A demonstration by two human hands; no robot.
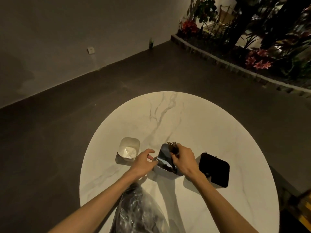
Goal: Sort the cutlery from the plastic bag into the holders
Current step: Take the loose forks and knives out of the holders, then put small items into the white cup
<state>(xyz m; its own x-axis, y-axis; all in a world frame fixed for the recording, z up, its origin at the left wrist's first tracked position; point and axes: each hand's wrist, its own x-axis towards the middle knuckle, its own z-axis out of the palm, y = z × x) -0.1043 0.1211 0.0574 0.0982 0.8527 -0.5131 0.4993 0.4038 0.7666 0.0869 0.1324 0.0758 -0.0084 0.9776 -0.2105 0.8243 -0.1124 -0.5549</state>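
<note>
Curled tight, my right hand [182, 159] keeps its grip round a bundle of dark forks [173, 147], tines fanning out above my fist, handles reaching down into the middle holder [164, 163]. That holder is white outside and dark within, and it stands at the centre of the three on the round marble surface [193, 125]. My left hand [144, 161] rests against the middle holder's left rim, fingers loosely bent, thumb out toward the far side; whether the fingertips actually pinch the rim I cannot tell, since the light is dim there.

To the left, just beside my left hand, stands the white holder [129, 148], with a few pale pieces of cutlery lying at its bottom. To the right, close to my right wrist, stands the black holder [214, 169]; its inside is too dark to read.

Nearer to me, under my left forearm, lies the clear plastic bag [139, 211], crumpled, with dark cutlery showing through its glossy folds.

Beyond the surface the floor is dark, and a planter bed [252, 47] with red flowers runs along the far right.
</note>
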